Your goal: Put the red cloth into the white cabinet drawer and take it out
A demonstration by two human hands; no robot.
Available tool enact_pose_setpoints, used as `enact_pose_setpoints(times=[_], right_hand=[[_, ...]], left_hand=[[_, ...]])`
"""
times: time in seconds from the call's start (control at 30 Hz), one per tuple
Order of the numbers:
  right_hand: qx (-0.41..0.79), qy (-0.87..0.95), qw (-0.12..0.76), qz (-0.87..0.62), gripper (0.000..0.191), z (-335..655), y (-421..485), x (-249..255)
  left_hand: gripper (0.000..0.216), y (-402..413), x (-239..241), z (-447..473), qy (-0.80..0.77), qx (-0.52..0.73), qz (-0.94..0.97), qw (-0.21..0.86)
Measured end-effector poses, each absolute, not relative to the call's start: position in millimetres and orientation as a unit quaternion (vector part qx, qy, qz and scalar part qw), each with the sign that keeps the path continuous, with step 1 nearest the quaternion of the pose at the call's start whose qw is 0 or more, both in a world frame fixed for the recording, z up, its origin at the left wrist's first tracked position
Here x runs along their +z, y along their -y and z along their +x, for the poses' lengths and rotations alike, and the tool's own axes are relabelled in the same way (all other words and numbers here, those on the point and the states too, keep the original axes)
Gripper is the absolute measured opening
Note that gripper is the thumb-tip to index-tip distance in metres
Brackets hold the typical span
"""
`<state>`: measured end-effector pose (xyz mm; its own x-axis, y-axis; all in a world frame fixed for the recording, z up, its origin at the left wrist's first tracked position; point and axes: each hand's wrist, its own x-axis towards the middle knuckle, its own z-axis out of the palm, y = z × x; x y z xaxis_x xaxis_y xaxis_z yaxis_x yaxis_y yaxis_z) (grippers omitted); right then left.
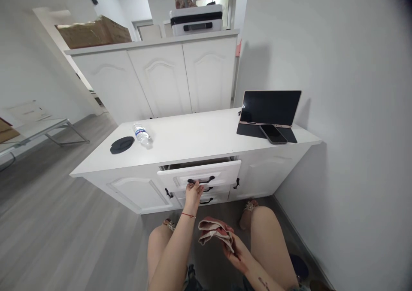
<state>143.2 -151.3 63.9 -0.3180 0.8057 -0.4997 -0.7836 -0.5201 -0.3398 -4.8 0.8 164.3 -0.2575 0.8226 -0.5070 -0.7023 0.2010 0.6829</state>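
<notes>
My left hand [193, 193] reaches up to the black handle [201, 180] of the top drawer [199, 175] of a low white cabinet [193, 143]. Its fingers curl round the handle, and the drawer stands pulled out a little. My right hand [233, 246] is lower, between my knees, closed on a folded pink and cream cloth [214, 233]. Two more drawer handles sit just below the top one.
On the cabinet top lie a water bottle [141, 134], a black round pad [121, 144], a tablet on a stand [269, 107] and a phone [273, 133]. A wall runs along the right. Taller white cupboards [161, 80] stand behind. A table [35, 128] is at the left.
</notes>
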Motion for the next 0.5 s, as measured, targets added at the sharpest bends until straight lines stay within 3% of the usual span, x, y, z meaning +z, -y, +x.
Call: enact_pose_setpoints(times=[0.2,0.5], right_hand=[[0.803,-0.076,0.483,-0.341,0.028,139,154,75],[0.785,-0.007,0.459,-0.415,0.022,135,157,54]], left_hand=[[0.044,-19,164,-6,-0.485,0.625,0.066,0.608],[0.042,-38,167,-8,-0.501,0.606,0.077,0.613]])
